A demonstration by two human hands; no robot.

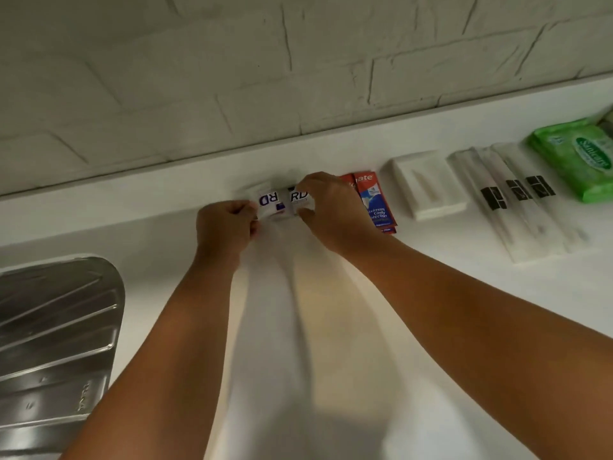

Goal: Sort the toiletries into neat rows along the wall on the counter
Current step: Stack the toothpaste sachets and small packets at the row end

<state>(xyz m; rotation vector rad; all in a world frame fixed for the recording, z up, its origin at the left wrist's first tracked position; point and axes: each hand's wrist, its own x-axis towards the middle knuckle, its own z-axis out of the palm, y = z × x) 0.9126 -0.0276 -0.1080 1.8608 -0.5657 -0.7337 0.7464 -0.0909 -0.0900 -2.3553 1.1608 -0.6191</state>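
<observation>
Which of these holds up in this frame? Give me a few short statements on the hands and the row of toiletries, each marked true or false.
1. The left hand and the right hand both hold the white sachets marked RD. True.
2. The red toothpaste boxes lie left of the sachets. False: they lie right of them, partly behind the right hand.
3. The green wipes pack lies further right than the white box. True.
4. The metal draining board is at the right end of the counter. False: it is at the lower left.
</observation>
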